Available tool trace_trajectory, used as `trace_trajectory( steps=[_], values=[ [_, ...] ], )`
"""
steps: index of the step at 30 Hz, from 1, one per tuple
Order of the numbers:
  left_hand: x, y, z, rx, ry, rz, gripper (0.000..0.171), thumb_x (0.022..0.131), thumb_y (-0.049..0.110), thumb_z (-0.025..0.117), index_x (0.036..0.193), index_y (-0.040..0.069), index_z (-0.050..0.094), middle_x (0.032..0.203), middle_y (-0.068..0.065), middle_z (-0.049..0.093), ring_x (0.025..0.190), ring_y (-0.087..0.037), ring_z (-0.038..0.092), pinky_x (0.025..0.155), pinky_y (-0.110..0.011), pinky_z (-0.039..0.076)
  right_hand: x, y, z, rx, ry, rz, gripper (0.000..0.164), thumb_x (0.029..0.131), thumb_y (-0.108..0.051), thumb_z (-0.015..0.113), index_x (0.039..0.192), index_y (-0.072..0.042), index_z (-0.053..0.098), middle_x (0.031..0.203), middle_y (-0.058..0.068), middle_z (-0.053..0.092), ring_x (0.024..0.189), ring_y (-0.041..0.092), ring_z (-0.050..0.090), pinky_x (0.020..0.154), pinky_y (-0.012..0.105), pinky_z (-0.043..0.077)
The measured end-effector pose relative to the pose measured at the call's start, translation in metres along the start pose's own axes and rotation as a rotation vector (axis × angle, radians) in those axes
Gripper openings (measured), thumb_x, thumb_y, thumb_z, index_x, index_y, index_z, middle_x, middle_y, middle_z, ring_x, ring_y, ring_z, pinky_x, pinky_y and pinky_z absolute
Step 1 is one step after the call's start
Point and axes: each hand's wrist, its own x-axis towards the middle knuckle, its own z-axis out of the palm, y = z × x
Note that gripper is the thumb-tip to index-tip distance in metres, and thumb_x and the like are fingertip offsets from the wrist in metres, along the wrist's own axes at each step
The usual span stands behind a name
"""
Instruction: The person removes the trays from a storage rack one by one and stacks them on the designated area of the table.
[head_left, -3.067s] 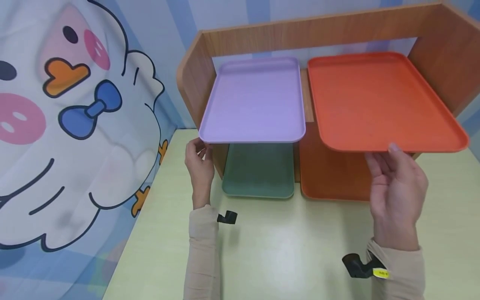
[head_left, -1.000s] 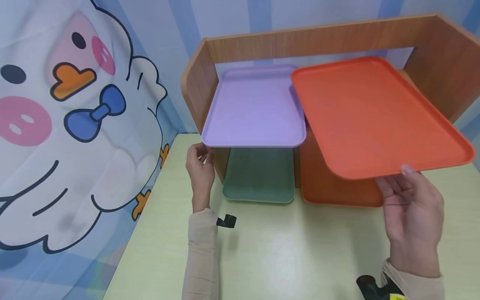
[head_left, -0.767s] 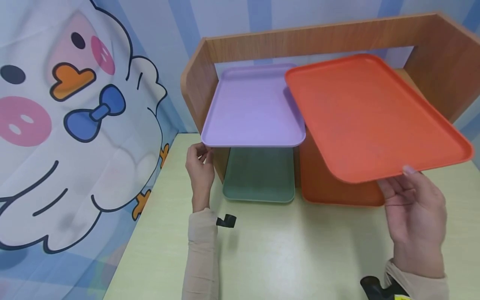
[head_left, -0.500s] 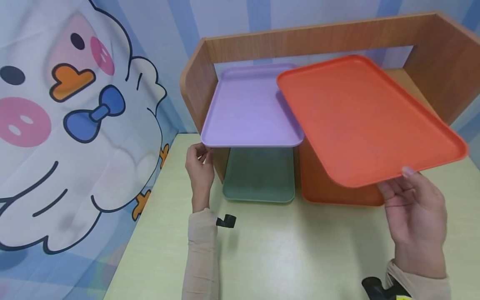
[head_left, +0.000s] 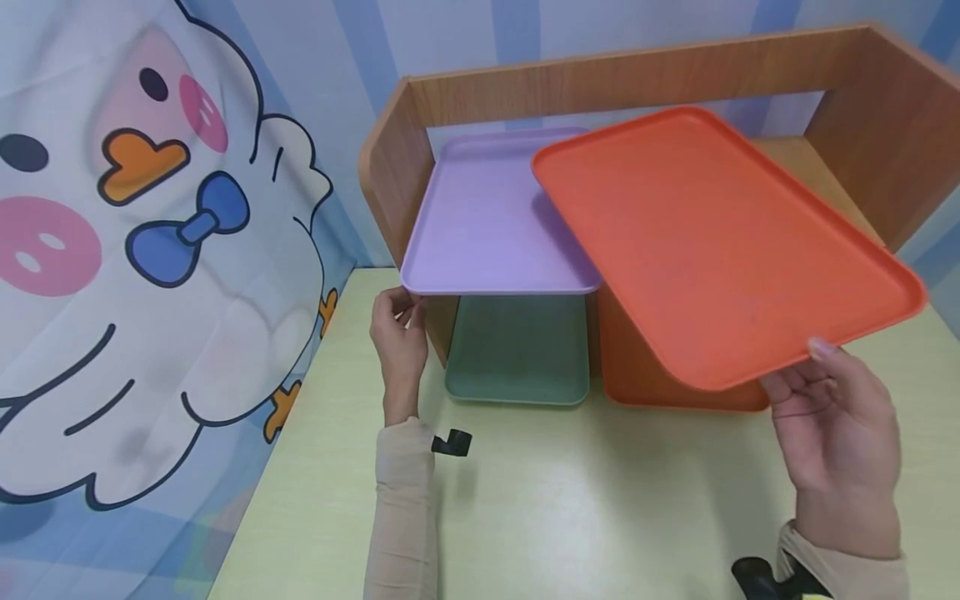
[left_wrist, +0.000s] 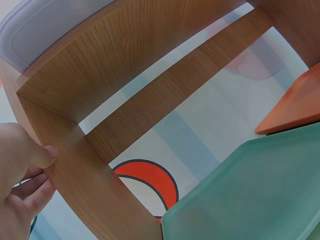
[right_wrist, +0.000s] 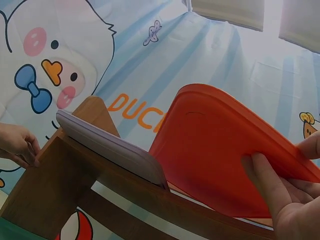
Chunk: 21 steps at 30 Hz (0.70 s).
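My left hand (head_left: 401, 342) grips the left side panel of a wooden shelf rack (head_left: 637, 75); in the left wrist view its thumb lies on the panel's inner face. With my right hand (head_left: 847, 442) I pinch the front edge of an orange tray (head_left: 735, 250), thumb on top and fingers underneath. The orange tray is turned askew, and its far left corner overlaps a lilac tray (head_left: 487, 217) on the upper shelf's left half. The right wrist view shows the orange tray's underside (right_wrist: 210, 150) tilted up above the shelf board.
On the lower level a green tray (head_left: 517, 350) lies at left and a second, darker orange tray (head_left: 637, 375) at right, partly covered. The rack stands on a pale table (head_left: 540, 500). Behind hangs a blue striped cloth with a cartoon duck (head_left: 187, 250).
The orange tray has slid left and toward me and turned askew, its corner now over the lilac tray. More bare shelf shows at back right. My left hand stays on the panel.
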Motion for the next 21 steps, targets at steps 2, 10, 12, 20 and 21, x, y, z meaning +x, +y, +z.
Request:
trace_trajectory(
  steps=[2,10,12,20,21],
  values=[
    [0.0002,-0.0004,0.0000,-0.002,0.002,0.001,0.020,0.093,0.008,0.061,0.110,0.001,0.056,0.107,-0.013,0.058,0.101,-0.021,0.059,0.092,-0.030,0.054,-0.0007,-0.0003,0.0009,-0.003,-0.013,0.005,0.037,0.100,0.006,0.024,0.128,0.012,0.048,0.100,0.023,0.070,0.091,0.032,0.070,0.081,0.040,0.058],
    [0.0004,-0.0017,-0.0003,0.000,-0.003,-0.018,0.020,0.093,0.009,0.061,0.111,0.002,0.056,0.108,-0.012,0.058,0.102,-0.020,0.059,0.092,-0.029,0.053,-0.0035,-0.0036,0.0026,-0.110,-0.042,0.039,0.040,0.101,0.002,0.024,0.135,0.008,0.043,0.106,0.019,0.070,0.097,0.027,0.069,0.083,0.037,0.058],
    [0.0007,-0.0015,-0.0005,-0.001,-0.005,-0.023,0.020,0.093,0.009,0.061,0.111,0.002,0.056,0.108,-0.011,0.058,0.102,-0.020,0.059,0.092,-0.029,0.053,-0.0038,-0.0045,0.0023,-0.110,-0.046,0.047,0.039,0.101,0.002,0.024,0.134,0.008,0.043,0.104,0.019,0.071,0.096,0.027,0.070,0.082,0.037,0.058],
    [0.0019,-0.0003,-0.0002,-0.002,-0.008,-0.028,0.021,0.093,0.009,0.061,0.112,0.002,0.056,0.109,-0.012,0.058,0.103,-0.021,0.059,0.093,-0.030,0.053,-0.0027,-0.0072,-0.0019,0.007,-0.068,0.082,0.040,0.100,0.003,0.019,0.121,0.011,0.052,0.092,0.022,0.071,0.081,0.029,0.070,0.073,0.038,0.059],
    [0.0019,-0.0001,-0.0003,-0.004,-0.008,-0.026,0.021,0.093,0.009,0.061,0.112,0.002,0.056,0.109,-0.012,0.058,0.103,-0.021,0.059,0.093,-0.030,0.053,-0.0026,-0.0075,-0.0024,0.007,-0.069,0.083,0.040,0.100,0.003,0.019,0.119,0.011,0.053,0.090,0.021,0.071,0.079,0.029,0.070,0.072,0.037,0.059]
  ],
)
